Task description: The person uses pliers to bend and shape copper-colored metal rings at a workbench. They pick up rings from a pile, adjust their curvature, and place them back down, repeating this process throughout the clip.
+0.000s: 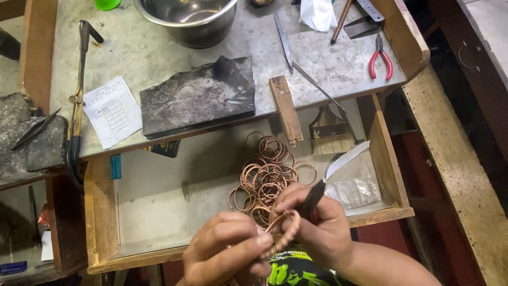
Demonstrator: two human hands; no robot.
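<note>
A grey metal-topped workbench (328,63) filled the view, with an open wooden drawer (159,206) below its edge. On the bench lay a charred dark slab (198,95) and a steel bowl (185,18). In the drawer sat a heap of thin copper-coloured wire rings (264,172). Above its front edge, the left hand (227,251) pinched one twisted copper-coloured ring (283,230) between thumb and fingers. The right hand (317,228) was closed round a dark slim tool (313,197) set against that ring. The ring looked light, stiff but bendable, best gripped across its rim.
</note>
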